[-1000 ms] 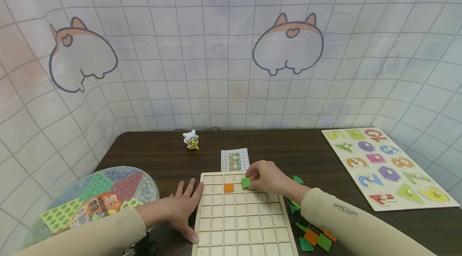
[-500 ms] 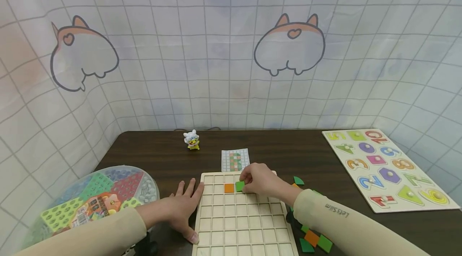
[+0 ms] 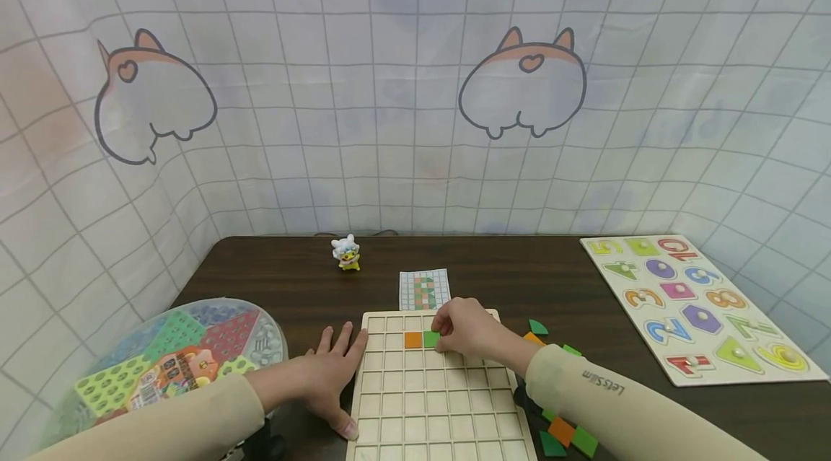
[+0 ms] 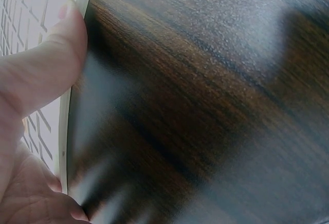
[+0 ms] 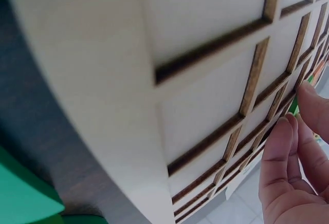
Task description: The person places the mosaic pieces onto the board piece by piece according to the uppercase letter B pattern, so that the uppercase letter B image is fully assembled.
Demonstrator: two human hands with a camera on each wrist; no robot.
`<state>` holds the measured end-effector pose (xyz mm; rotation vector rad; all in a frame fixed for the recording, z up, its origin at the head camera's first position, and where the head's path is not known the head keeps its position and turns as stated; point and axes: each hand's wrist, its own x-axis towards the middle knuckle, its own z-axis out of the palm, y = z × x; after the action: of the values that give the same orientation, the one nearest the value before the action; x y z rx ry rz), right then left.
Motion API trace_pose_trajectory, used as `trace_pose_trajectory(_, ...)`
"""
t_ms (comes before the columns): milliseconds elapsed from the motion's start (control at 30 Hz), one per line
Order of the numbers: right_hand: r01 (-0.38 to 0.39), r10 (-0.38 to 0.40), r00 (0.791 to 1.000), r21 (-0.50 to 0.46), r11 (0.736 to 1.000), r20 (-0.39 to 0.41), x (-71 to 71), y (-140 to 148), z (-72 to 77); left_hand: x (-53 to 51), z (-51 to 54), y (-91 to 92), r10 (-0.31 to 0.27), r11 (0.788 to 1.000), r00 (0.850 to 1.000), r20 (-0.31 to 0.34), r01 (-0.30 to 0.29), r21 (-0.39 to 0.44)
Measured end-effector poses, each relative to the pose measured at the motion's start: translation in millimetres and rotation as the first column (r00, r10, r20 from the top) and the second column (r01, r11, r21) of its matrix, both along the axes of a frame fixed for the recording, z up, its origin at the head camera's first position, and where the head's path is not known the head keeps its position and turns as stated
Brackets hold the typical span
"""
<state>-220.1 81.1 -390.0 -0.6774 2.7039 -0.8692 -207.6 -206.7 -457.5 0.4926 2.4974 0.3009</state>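
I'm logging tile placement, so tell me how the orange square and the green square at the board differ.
The right hand pinches the green square, while no hand touches the orange square. The head view shows the orange square whole; the hand partly covers the green square. Both are square tiles, side by side in one row of the board.
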Motion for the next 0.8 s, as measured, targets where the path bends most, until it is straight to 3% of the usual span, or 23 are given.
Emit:
trace_pose_trajectory(300, -0.014, 0.014, 0.999, 0.000, 1.000, -0.042, -0.7, -0.1, 1.4, -1.2, 0.2, 0.9, 0.006, 1.000, 1.000, 0.000, -0.006, -0.006)
trace_pose_trajectory(800, 0.004, -0.005, 0.999, -0.011, 1.000, -0.040, 3.4, -2.0, 2.7, -2.3, -3.0, -0.1, 0.005, 1.000, 1.000, 0.012, -0.005, -0.004)
